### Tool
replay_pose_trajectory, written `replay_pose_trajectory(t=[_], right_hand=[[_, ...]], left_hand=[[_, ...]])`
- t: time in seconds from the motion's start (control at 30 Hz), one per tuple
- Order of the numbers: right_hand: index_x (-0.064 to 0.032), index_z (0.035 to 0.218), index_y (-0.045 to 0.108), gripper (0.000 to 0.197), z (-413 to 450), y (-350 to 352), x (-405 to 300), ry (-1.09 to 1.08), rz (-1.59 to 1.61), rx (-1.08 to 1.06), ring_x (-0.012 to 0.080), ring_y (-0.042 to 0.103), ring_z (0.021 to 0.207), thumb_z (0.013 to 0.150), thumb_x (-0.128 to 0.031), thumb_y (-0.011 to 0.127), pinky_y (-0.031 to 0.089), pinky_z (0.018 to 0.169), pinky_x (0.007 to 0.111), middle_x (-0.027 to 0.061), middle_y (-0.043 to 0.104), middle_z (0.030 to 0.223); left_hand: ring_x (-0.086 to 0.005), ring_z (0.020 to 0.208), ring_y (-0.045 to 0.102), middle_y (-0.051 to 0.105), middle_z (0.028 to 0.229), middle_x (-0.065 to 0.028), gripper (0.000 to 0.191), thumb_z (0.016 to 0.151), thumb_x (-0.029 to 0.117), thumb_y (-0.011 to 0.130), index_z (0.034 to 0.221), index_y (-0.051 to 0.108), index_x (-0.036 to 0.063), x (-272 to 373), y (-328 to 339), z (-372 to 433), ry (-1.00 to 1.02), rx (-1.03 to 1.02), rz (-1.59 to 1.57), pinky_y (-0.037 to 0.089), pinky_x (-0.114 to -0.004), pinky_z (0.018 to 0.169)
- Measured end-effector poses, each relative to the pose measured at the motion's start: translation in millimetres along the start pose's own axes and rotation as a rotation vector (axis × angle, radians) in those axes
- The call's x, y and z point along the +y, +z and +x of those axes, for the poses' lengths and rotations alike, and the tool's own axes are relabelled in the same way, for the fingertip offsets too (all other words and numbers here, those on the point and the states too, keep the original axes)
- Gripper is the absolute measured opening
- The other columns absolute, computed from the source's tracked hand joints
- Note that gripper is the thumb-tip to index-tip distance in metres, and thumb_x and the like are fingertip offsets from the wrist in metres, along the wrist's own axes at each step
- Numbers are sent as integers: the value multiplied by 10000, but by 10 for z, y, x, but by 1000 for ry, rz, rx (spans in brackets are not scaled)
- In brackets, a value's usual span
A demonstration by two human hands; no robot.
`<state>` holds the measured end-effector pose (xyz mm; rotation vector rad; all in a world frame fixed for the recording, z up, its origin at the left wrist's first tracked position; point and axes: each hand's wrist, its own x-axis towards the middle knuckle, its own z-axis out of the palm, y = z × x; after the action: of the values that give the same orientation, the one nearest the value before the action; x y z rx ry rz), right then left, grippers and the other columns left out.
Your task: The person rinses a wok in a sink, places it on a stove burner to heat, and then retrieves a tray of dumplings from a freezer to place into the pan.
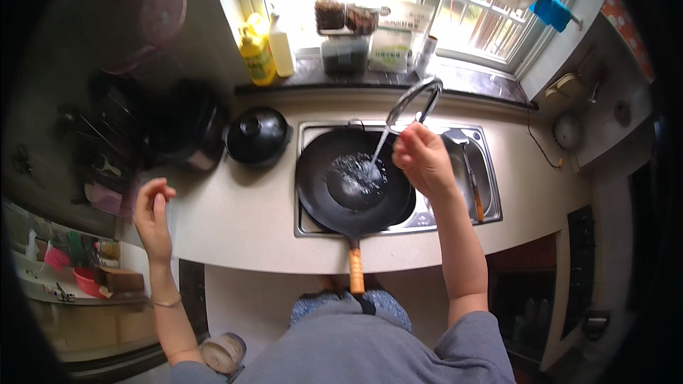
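Note:
Water runs from the curved chrome faucet into a black wok that rests over the left bowl of the steel sink. Its wooden handle sticks out past the counter's front edge. My right hand is raised at the faucet with its fingers curled in. It covers the faucet's lower part, so whether it grips anything there is hidden. Off to the left, my left hand hovers by the counter's edge, fingers loosely bent, holding nothing visible. A spatula with a wooden grip leans in the right bowl.
A lidded black pot stands left of the sink, beside a dark appliance. On the windowsill are a yellow bottle, a white bottle and stacked clear containers. A cord hangs at right.

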<state>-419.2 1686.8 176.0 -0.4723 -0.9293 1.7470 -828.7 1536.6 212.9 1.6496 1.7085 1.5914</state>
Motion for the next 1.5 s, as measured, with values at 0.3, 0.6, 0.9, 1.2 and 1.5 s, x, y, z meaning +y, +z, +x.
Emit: replay_pose_trajectory(t=[0.3,0.6,0.9,1.2,1.5], right_hand=[[38,1094,531,266,-925,-2134,155,186,-350,580,166,616,822,913,-152,492,514,737,260,141,618,964],[-16,1287,386,522,-827,-2998,213,275,471,380,284,425,1192,935,-400,351,329,1015,414,162,443,1287],[-27,1345,304,588,-683,-3197,-114,315,642,233,315,280,1290,935,-447,264,208,1073,470,160,310,1390],[-70,1338,337,571,-688,-3410,-315,281,666,218,317,311,1270,934,-462,242,205,1073,470,132,372,1358],[-40,1317,358,511,-588,-3495,-287,279,648,231,275,384,1232,937,-381,333,252,1062,445,137,412,1329]], left_hand=[[-33,648,456,582,780,-13,163,903,110,462,993,557,13,-680,1084,-1795,-646,65,40,369,-163,594],[-32,674,473,586,823,-25,176,906,99,450,1028,537,8,-328,2449,-2055,-787,-40,-145,378,-160,593],[-35,672,479,589,827,-24,172,903,94,451,1020,540,5,-137,2994,-2144,-841,-70,-74,392,-161,600],[-45,671,486,588,820,-23,168,897,90,457,1011,545,3,-43,3251,-2109,-833,-113,-26,403,-168,611],[-54,688,507,599,830,-36,163,893,73,459,1001,549,-9,3,3337,-2090,-846,-130,-30,425,-178,637]])
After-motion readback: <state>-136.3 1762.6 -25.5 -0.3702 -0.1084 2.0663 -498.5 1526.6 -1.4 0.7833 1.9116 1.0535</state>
